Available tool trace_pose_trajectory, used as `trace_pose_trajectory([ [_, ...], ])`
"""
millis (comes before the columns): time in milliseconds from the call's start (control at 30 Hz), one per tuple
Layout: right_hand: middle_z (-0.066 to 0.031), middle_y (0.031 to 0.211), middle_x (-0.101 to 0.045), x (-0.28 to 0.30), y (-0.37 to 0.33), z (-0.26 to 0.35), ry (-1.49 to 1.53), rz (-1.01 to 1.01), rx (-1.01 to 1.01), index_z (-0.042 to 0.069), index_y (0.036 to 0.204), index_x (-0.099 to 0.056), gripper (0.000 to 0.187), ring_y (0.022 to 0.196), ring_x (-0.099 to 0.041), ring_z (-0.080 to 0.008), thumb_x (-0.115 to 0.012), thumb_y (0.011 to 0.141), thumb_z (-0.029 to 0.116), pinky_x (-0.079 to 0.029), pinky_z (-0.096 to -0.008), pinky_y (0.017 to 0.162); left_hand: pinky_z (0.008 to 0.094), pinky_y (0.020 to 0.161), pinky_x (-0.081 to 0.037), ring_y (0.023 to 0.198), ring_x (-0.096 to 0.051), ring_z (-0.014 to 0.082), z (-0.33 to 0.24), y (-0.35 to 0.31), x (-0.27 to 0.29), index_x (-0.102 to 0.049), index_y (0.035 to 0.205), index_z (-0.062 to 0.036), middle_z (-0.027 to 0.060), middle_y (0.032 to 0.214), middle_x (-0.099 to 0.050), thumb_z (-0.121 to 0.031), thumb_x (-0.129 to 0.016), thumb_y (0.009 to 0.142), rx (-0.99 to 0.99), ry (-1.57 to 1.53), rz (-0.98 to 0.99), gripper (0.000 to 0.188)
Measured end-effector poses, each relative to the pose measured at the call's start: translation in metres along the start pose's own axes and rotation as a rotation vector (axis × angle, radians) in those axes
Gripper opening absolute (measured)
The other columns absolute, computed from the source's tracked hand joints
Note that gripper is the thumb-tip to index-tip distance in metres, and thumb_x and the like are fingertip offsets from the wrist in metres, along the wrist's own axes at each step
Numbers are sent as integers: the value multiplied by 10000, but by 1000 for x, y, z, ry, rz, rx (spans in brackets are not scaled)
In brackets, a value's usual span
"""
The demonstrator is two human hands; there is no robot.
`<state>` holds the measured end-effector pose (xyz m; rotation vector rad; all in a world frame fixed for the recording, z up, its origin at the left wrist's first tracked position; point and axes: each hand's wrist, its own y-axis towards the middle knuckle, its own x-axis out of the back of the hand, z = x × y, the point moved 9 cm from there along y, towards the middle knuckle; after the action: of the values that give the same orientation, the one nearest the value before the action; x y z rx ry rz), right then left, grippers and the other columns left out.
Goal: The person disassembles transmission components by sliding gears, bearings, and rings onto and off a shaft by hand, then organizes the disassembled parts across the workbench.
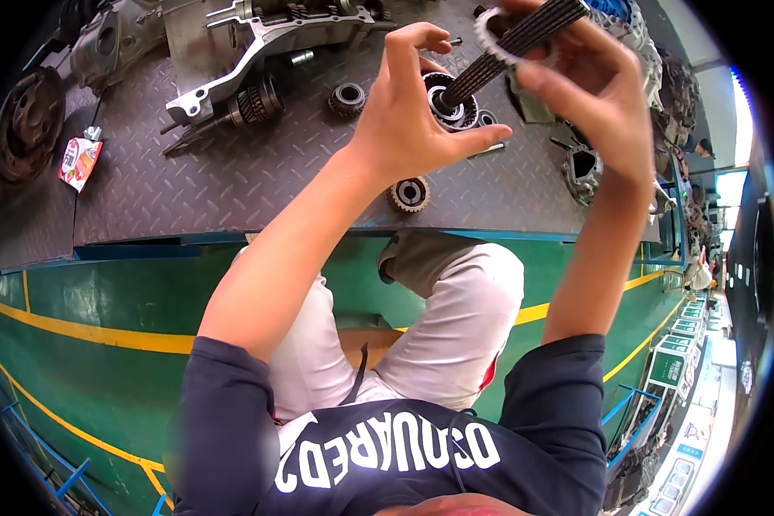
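Note:
A dark splined shaft (516, 50) slants up and to the right over the metal bench, its lower end inside a gear hub (439, 86). My left hand (404, 125) is at the hub's left side, thumb stretched out and fingers apart. Whether it touches the hub I cannot tell. My right hand (598, 90) is closed on a pale toothed ring (488, 33) that appears to encircle the shaft; its fingers hide part of the ring. One loose gear (347, 99) lies left of my left hand. Another gear (410, 195) sits nearer, below my left wrist.
A cut-open gearbox housing (232, 73) and a geared shaft (256, 105) lie at the far left. A red and white packet (80, 163) is near a rusty round part (27, 125). At the right stands a small metal casting (581, 170). The bench's front edge (318, 234) is above my knees.

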<state>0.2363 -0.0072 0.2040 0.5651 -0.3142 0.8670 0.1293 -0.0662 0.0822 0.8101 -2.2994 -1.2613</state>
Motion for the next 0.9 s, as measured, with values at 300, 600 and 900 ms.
trace_pose_trajectory([
  [300,-94,1262,-728,-6,-21,-47,72,-13,77,-47,1439,-616,624,1173,-688,-184,-853,879,93,-543,-346,1029,377,854,-571,1101,-683,277,-6,-4,7,-413,1371,-40,168,1262,-598,-238,-975,694,-30,8,-110,902],
  [600,-56,1022,-766,-16,-4,-60,403,-61,269,-69,1219,-728,256,918,-722,-91,-763,1004,67,-575,-242,800,338,940,-539,1054,-668,191,1,-1,-4,-535,1322,42,125,1155,-666,-109,-803,835,114,-134,302,577],
  [900,-123,1231,-700,-10,-38,-118,356,-110,255,36,1454,-631,390,1117,-671,-164,-636,1065,57,-533,-322,969,327,1003,-528,1135,-660,170,1,-9,-8,-516,1399,38,118,1229,-662,-63,-828,813,171,-58,373,672],
])
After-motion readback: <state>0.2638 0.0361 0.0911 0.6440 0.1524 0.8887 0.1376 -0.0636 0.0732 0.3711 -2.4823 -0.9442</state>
